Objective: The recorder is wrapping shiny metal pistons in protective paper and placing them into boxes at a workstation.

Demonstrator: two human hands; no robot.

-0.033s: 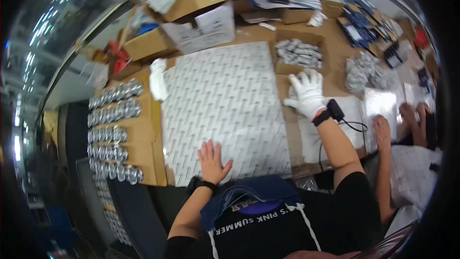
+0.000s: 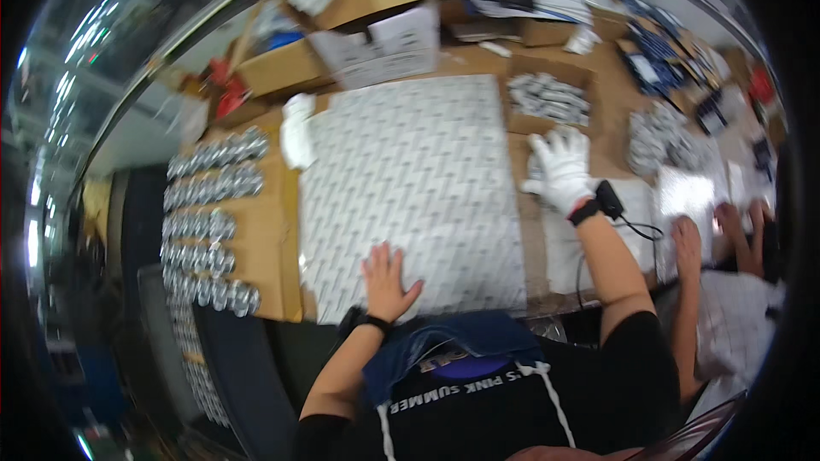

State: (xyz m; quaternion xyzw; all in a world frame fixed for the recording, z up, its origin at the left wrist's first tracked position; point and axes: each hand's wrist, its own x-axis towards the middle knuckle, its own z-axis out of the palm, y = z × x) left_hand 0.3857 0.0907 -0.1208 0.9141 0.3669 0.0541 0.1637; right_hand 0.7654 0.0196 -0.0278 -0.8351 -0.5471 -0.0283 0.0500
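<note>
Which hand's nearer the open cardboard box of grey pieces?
Right. The gloved right hand is just on the near side of the box; the bare left hand is spread on the patterned sheet, farther away, toward the person and left.

Workshop, cardboard boxes (image 2: 282,74), rowed shiny parts (image 2: 220,294)

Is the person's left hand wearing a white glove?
No, the left hand is bare, spread on the grey-patterned, rectangular white sheet.
</note>
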